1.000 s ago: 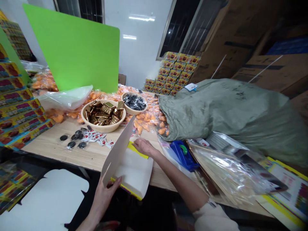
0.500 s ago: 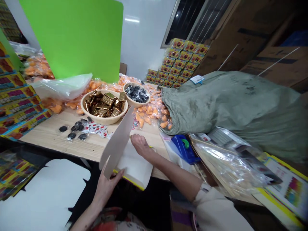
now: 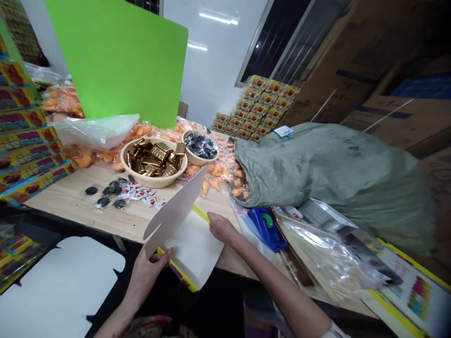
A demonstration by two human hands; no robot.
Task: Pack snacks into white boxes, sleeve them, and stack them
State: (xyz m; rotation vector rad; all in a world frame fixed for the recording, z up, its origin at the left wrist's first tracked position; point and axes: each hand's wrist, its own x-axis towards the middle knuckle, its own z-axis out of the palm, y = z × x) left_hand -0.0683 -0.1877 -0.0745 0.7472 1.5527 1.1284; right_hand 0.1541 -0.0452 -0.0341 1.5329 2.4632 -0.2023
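My hands hold a folded white card box blank (image 3: 192,249) with yellow edges, just above the near edge of the wooden table (image 3: 105,216). A tall plain flap (image 3: 172,211) of the card stands up and leans right. My left hand (image 3: 146,277) grips the lower left side, its fingers against the flap. My right hand (image 3: 221,228) lies on the far right side, with its fingers at a yellow edge. The underside of the card is hidden.
A beige bowl of gold-wrapped squares (image 3: 153,162) and a bowl of black sweets (image 3: 200,148) stand among orange packets. A grey-green sack (image 3: 327,178) and blue tape dispenser (image 3: 266,228) lie right. Flat white blanks (image 3: 59,286) lie lower left.
My right hand has slid right along the card to its yellow edge. The upright flap leans further right, and the view has shifted slightly.
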